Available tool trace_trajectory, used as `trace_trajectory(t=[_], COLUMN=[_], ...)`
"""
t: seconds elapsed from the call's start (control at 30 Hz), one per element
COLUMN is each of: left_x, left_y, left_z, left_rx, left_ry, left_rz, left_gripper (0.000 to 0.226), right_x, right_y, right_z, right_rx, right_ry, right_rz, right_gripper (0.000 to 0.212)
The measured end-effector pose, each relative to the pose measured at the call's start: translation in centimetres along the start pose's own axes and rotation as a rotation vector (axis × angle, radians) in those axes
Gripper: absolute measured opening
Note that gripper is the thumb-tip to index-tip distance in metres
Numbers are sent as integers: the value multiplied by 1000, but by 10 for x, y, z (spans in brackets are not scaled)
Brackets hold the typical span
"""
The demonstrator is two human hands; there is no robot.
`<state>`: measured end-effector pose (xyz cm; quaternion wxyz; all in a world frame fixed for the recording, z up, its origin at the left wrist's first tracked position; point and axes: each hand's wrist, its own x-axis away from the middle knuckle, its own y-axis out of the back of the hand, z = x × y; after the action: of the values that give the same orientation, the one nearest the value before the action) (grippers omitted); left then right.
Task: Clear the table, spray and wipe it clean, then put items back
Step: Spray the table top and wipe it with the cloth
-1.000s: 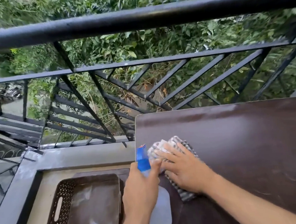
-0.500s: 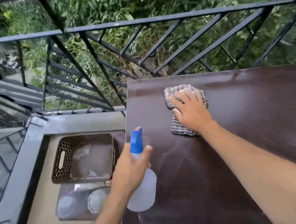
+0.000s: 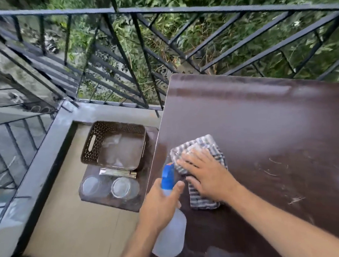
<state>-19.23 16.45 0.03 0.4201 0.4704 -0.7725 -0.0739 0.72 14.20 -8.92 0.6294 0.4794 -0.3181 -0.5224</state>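
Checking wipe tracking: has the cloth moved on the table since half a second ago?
Yes. The cloth slid from near the table's far edge back toward the person, under the right hand.

I see a dark brown table [image 3: 264, 121], a cloth [image 3: 201, 144] with grey and white checks near its left edge, a clear spray bottle [image 3: 170, 236] with blue head, a brown perforated basket [image 3: 91, 143], and black railing [image 3: 196, 11].

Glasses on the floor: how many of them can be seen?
2. One clear glass stands at the left and the other glass right beside it, both on a dark mat before the brown basket. More may be hidden.
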Motion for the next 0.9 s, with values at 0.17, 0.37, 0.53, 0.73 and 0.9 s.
trace_trajectory(t=[0.17, 0.37, 0.53, 0.73, 0.9], left_x=[3, 14, 45, 64, 66], left_y=[1, -1, -3, -5, -7], left_z=[17, 38, 43, 48, 49], left_rx=[-10, 16, 56, 131, 125], left_ry=[15, 26, 54, 62, 75], left_rz=[-60, -102, -143, -119, -76], left_gripper=[53, 45, 46, 51, 68], right_x=[-70, -112, -61, 41, 77], right_y=[13, 14, 11, 0, -6], right_z=[-52, -57, -25, 40, 46], right_rx=[36, 82, 31, 54, 27], right_ry=[-202, -428, -361, -106, -74], right_rz=[12, -26, 32, 123, 150], right_gripper=[48, 53, 55, 56, 55])
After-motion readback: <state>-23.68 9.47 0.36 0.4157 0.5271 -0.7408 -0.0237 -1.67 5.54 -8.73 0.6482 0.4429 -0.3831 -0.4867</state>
